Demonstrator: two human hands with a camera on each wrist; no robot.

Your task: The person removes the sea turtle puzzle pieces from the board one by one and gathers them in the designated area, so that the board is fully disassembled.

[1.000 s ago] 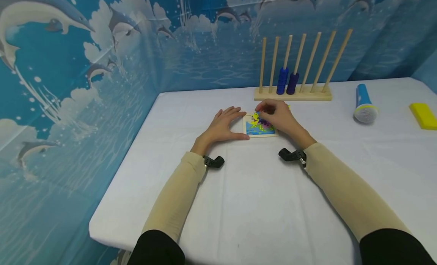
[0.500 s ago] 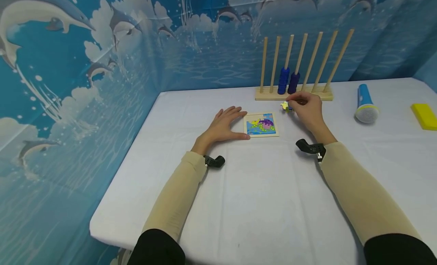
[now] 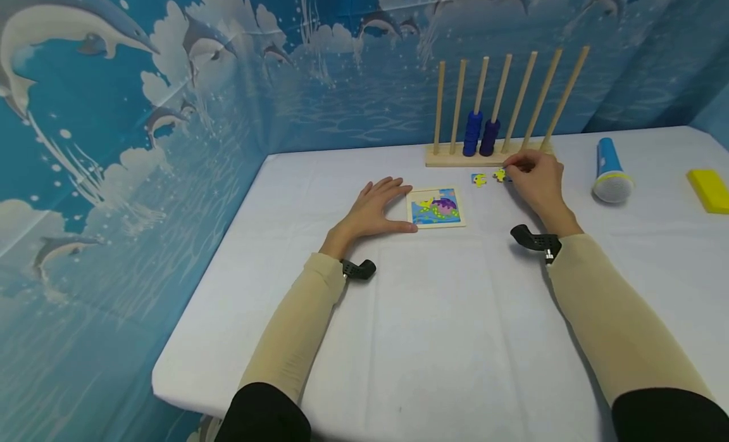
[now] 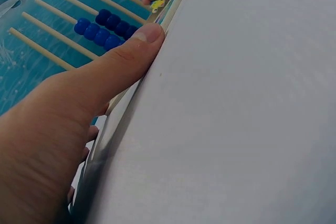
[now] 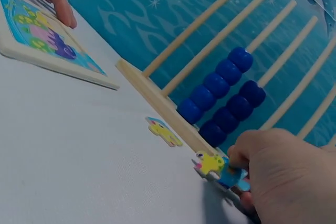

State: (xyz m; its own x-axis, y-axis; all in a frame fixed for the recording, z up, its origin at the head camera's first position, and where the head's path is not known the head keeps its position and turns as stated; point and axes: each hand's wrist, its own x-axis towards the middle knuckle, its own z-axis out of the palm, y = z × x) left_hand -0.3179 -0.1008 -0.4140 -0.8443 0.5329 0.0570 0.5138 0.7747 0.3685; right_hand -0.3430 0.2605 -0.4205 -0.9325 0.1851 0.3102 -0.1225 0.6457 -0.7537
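Observation:
My left hand has its fingers spread, with thumb and fingertips at the left side of a small wooden picture-puzzle frame. Inside the frame is a blue scene with a yellow, pink and purple figure and a lighter patch at the top. My right hand pinches a yellow-and-blue puzzle piece between thumb and forefinger, close over the cloth before the bead rack. Those fingers hide part of the piece. Another yellow-and-blue puzzle piece lies flat on the table, to the left of the right hand.
Behind the right hand stands a wooden bead rack with several upright rods, two of them carrying blue beads. Farther right lie a blue toy microphone and a yellow block. White cloth covers the table.
My right hand has moved from over the puzzle frame to the right, to the loose pieces by the rack. The picture is uncovered now. The left hand has stayed in place.

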